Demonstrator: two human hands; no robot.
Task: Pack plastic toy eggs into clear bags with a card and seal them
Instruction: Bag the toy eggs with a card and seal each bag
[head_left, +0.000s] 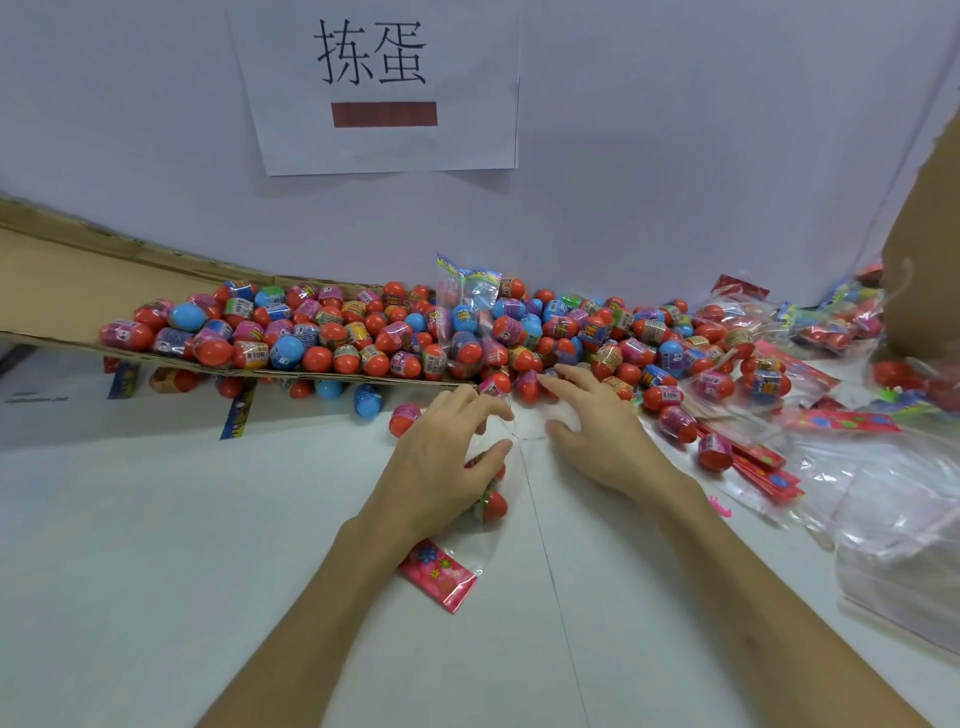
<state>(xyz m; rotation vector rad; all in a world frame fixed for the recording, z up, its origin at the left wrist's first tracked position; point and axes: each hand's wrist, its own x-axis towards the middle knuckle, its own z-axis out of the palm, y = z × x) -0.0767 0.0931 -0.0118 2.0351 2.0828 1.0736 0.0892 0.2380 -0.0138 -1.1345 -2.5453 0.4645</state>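
Cardboard flap (62, 291) far left, sloping down to the white table (156, 545) and loaded with the egg pile (363, 332): red, blue and pink toy eggs in printed wrap, spilling off the flap's right end onto the table. A few loose eggs sit on the table just in front of the flap's edge. Paper sign (384, 88) hangs on the wall above. At centre, we see the left hand (447, 457) palm down on the clear bag (483, 551), which lies flat on the table. Its fingers are curled, with thumb and forefinger pinching the film at the bag's mouth. Inside the bag, the pink card (441, 574) pokes out below the wrist and a red egg (493, 506) shows beside the palm; other eggs under the hand we can't count. Right hand (597, 431) is just beside it, fingers straight and loosely spread, tips touching eggs at the pile's near edge, thumb held apart. We can't tell if it holds any film. Further right: red card strips (763, 467) lie flat, filled bags (831, 322) are heaped against the wall, and a stack of empty bags (893, 519) sits at the table's edge.
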